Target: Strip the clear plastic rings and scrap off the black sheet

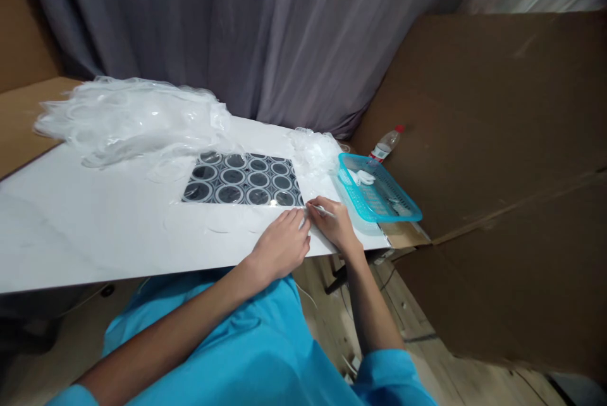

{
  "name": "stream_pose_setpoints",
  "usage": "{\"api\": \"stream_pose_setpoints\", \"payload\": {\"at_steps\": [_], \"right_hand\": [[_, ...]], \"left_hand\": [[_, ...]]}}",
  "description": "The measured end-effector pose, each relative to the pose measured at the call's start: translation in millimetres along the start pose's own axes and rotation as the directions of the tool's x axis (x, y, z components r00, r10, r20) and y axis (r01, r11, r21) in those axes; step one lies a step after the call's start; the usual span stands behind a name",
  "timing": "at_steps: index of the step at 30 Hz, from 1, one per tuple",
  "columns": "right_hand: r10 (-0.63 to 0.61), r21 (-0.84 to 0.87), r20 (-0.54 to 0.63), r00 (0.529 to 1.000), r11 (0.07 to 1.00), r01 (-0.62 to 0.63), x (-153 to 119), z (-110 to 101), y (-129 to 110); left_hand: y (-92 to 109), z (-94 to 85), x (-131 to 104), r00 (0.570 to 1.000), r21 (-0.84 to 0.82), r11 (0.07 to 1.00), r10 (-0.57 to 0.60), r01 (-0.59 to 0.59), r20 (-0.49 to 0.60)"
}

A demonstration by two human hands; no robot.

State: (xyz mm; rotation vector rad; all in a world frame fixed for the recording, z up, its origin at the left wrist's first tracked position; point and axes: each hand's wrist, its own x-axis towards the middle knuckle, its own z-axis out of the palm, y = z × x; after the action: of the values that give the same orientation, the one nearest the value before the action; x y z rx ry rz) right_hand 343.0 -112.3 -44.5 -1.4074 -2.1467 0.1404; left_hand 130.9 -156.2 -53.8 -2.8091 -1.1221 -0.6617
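Observation:
Both hands meet at the front right corner of a dark sheet (246, 179) patterned with pale rings, lying on the white table (118, 222). My left hand (283, 243) rests at the table's front part, its fingers bent together; what they hold, if anything, is hidden. My right hand (333, 222) is closed round a thin white pen-like tool (325, 210), its tip near the left fingers. A large heap of clear plastic pieces (152, 115) lies behind and left of the sheet, and a smaller heap (315, 152) lies behind its right edge.
Right of my hands a blue plastic basket (357, 202) holds a crumpled white item (363, 177). A bottle with a red cap (386, 144) stands tilted behind it. Grey curtain (227, 33) hangs behind the table; brown cardboard panels (497, 140) rise at the right.

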Motion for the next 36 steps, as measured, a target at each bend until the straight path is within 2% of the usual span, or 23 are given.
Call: {"api": "stream_pose_setpoints", "payload": {"at_steps": [5, 9, 21, 25, 28, 33, 36], "right_hand": [[0.102, 0.370, -0.043, 0.994, 0.926, -0.079, 3, 1, 2], [0.152, 0.470, -0.027, 0.988, 0.874, -0.122, 8, 3, 3], [0.158, 0.482, -0.031, 0.987, 0.868, -0.124, 8, 6, 2], [0.121, 0.462, -0.031, 0.992, 0.882, -0.094, 8, 5, 3], [0.058, 0.393, -0.023, 0.998, 0.919, -0.044, 7, 6, 4], [-0.026, 0.179, -0.034, 0.999, 0.983, 0.031, 3, 8, 1], [-0.037, 0.157, -0.045, 0.998, 0.987, 0.043, 2, 10, 1]], "left_hand": [[-1, -1.2, -1, 1.000, -0.025, 1.000, -0.010, 0.010, -0.003], [-3, -2.4, -2, 1.000, -0.047, 0.999, 0.001, -0.001, 0.008], [-4, -0.6, -2, 1.000, -0.053, 0.999, 0.000, 0.001, 0.022], [-4, -1.0, -2, 1.000, -0.051, 0.999, 0.000, 0.002, 0.028], [-3, -1.7, -2, 1.000, -0.052, 0.999, 0.001, 0.001, 0.026], [-2, -2.4, -1, 1.000, -0.023, 1.000, 0.002, -0.001, 0.023], [-2, -1.3, -2, 1.000, -0.023, 1.000, 0.004, -0.004, 0.011]]}}
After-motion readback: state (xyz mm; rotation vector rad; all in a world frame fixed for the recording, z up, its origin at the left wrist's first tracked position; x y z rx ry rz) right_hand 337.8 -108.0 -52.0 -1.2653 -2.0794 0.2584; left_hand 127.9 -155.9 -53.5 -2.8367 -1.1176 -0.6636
